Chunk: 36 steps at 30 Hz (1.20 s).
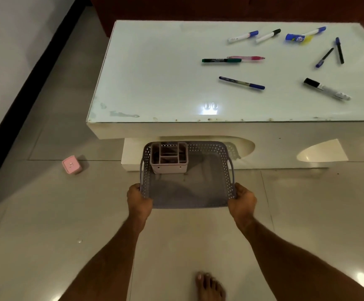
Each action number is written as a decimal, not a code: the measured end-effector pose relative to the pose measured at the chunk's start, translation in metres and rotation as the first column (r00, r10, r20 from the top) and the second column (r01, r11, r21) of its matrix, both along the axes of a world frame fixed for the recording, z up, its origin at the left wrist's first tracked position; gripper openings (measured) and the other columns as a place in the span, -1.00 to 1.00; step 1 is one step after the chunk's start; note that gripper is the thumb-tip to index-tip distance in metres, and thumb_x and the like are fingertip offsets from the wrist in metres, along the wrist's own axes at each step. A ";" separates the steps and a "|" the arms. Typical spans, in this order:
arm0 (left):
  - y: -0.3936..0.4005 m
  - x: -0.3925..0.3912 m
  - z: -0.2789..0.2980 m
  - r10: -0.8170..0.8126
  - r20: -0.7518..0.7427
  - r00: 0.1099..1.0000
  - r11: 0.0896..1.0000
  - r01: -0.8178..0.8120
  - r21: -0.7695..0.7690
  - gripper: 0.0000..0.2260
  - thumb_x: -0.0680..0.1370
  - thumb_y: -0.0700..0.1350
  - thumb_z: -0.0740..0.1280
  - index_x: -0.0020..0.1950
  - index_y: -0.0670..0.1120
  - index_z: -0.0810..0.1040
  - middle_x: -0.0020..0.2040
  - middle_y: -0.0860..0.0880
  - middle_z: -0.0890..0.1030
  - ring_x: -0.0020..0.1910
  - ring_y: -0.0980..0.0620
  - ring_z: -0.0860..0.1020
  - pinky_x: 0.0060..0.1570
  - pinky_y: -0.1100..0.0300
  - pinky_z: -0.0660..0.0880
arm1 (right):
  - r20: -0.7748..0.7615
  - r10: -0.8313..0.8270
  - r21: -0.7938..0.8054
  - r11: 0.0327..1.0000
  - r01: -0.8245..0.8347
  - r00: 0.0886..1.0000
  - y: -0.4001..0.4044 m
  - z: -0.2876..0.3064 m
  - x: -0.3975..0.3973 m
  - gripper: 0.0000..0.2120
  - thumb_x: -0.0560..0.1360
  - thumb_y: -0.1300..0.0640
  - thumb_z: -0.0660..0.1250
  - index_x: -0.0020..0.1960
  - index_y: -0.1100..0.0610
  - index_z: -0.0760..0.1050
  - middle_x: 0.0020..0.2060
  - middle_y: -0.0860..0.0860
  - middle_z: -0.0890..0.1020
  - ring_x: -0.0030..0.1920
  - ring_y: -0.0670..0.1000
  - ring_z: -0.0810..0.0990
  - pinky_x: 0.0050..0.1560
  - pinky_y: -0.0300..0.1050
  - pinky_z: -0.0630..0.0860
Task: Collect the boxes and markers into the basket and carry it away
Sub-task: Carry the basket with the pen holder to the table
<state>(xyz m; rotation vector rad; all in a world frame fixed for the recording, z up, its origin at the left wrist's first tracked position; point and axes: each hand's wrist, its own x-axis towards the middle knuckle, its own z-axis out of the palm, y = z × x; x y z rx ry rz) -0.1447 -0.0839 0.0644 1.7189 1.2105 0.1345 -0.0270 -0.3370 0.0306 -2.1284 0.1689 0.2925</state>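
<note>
Bare foot (209, 286) cut off at frame bottom. Left hand (138, 199) & right hand (242, 199) each grip a near corner of the basket (224, 170): grey perforated plastic, held above tiled floor. Inside, far-left: pinkish divided box (169, 168); contents unclear. Pink cube box (72, 164) on floor, left. Beyond, markers lie scattered on glossy table (155, 72), e.g. green marker (221, 60); table's right end cropped.

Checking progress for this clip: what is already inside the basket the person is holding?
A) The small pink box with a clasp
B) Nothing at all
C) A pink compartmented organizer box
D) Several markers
C: the pink organizer box sits in the far left corner of the basket, held by the left hand and right hand; the markers lie on the table, and the small pink box is on the floor.
</note>
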 end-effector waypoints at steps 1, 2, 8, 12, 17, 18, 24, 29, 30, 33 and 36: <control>-0.005 -0.007 0.009 0.003 0.010 1.000 1.000 -0.003 -0.008 -0.87 0.49 -0.40 0.34 -0.04 -0.21 0.57 -0.16 -0.12 0.60 -0.26 -0.04 0.54 -0.37 0.29 0.41 | -0.012 -0.010 0.003 1.000 0.010 1.000 -0.003 0.006 -0.006 -0.90 0.50 0.32 0.40 -0.10 0.15 0.61 -0.18 0.06 0.70 -0.12 0.09 0.70 -0.13 -0.13 0.68; -0.009 -0.012 0.017 0.009 0.025 1.000 1.000 -0.008 -0.021 -0.84 0.48 -0.42 0.34 -0.06 -0.18 0.54 -0.18 -0.10 0.58 -0.27 -0.02 0.53 -0.34 0.29 0.41 | -0.030 -0.025 0.012 1.000 0.025 0.999 -0.007 0.012 -0.011 -0.90 0.51 0.34 0.39 -0.09 0.16 0.61 -0.17 0.08 0.71 -0.11 0.11 0.70 -0.15 -0.17 0.69; -0.024 -0.039 0.059 0.029 0.020 0.999 0.999 -0.028 -0.038 -0.79 0.43 -0.47 0.35 -0.05 -0.21 0.56 -0.16 -0.13 0.62 -0.20 -0.10 0.61 -0.29 0.22 0.53 | -0.048 -0.063 0.056 0.996 0.065 0.997 -0.021 0.062 -0.042 -0.89 0.51 0.34 0.39 -0.08 0.17 0.64 -0.19 0.08 0.72 -0.16 0.10 0.70 -0.30 -0.44 0.55; -0.029 -0.047 0.083 0.023 0.006 1.000 0.999 -0.022 -0.029 -0.81 0.44 -0.44 0.37 0.02 -0.29 0.57 -0.10 -0.17 0.63 -0.21 -0.07 0.60 -0.39 0.30 0.49 | -0.059 -0.066 0.071 0.995 0.070 0.996 -0.031 0.086 -0.051 -0.92 0.50 0.27 0.43 -0.10 0.11 0.64 -0.20 0.05 0.72 -0.14 0.12 0.72 -0.17 -0.16 0.69; -0.032 -0.046 0.120 0.014 0.043 0.999 1.000 -0.014 -0.003 -0.71 0.44 -0.45 0.37 0.08 -0.18 0.49 -0.02 -0.15 0.57 -0.08 -0.13 0.58 -0.19 0.11 0.57 | -0.027 -0.077 0.092 0.993 0.079 0.997 -0.032 0.125 -0.056 -0.82 0.45 0.29 0.48 -0.10 0.01 0.61 -0.18 -0.02 0.72 -0.13 0.04 0.72 -0.08 -0.04 0.69; -0.032 -0.045 0.127 0.015 0.058 0.998 1.000 -0.015 0.007 -0.70 0.44 -0.46 0.36 0.05 -0.14 0.48 -0.04 -0.14 0.56 -0.09 -0.13 0.57 -0.16 0.07 0.58 | -0.020 -0.084 0.096 0.992 0.085 0.996 -0.032 0.134 -0.056 -0.79 0.45 0.30 0.47 -0.10 -0.01 0.60 -0.18 -0.03 0.72 -0.13 0.04 0.72 -0.10 -0.08 0.68; -0.029 -0.038 0.174 0.022 0.063 0.998 1.000 -0.023 0.018 -0.74 0.45 -0.45 0.35 0.00 -0.13 0.47 -0.10 -0.10 0.54 -0.10 -0.14 0.56 -0.09 -0.02 0.60 | -0.029 -0.108 0.105 0.988 0.111 0.994 -0.028 0.180 -0.049 -0.82 0.44 0.32 0.47 -0.10 0.06 0.62 -0.19 0.00 0.72 -0.14 0.08 0.71 -0.10 -0.04 0.68; -0.031 -0.042 0.209 0.064 0.054 0.997 0.998 -0.064 0.001 -0.77 0.48 -0.37 0.39 0.00 -0.11 0.46 -0.12 -0.07 0.54 -0.12 -0.08 0.56 -0.19 0.10 0.55 | -0.017 -0.111 0.107 0.988 0.112 0.994 -0.024 0.226 -0.048 -0.74 0.44 0.36 0.47 -0.11 0.01 0.55 -0.25 -0.06 0.64 -0.19 0.04 0.66 -0.06 -0.04 0.64; -0.033 -0.043 0.215 0.072 0.060 0.996 0.997 -0.072 0.001 -0.78 0.48 -0.36 0.40 0.00 -0.11 0.46 -0.14 -0.03 0.53 -0.14 -0.07 0.54 -0.21 0.15 0.52 | -0.016 -0.112 0.115 0.987 0.113 0.994 -0.024 0.234 -0.049 -0.74 0.44 0.34 0.47 -0.11 -0.01 0.55 -0.25 -0.08 0.65 -0.19 0.02 0.66 -0.07 -0.06 0.63; -0.032 -0.038 0.240 0.090 0.086 0.992 0.996 -0.090 -0.010 -0.80 0.49 -0.35 0.40 -0.03 -0.12 0.46 -0.19 0.04 0.50 -0.18 -0.03 0.52 -0.28 0.23 0.47 | -0.023 -0.126 0.152 0.980 0.128 0.992 -0.024 0.255 -0.048 -0.75 0.43 0.33 0.49 -0.10 0.00 0.57 -0.23 -0.06 0.67 -0.18 0.01 0.67 -0.18 -0.25 0.60; -0.025 -0.026 0.258 0.084 0.094 0.992 0.996 -0.084 -0.008 -0.80 0.49 -0.35 0.40 -0.05 -0.10 0.47 -0.15 -0.02 0.54 -0.13 -0.09 0.56 -0.23 0.15 0.53 | -0.002 -0.116 0.161 0.980 0.115 0.993 -0.019 0.272 -0.041 -0.76 0.41 0.38 0.48 -0.05 0.08 0.62 -0.19 0.02 0.70 -0.18 0.01 0.68 -0.27 -0.43 0.55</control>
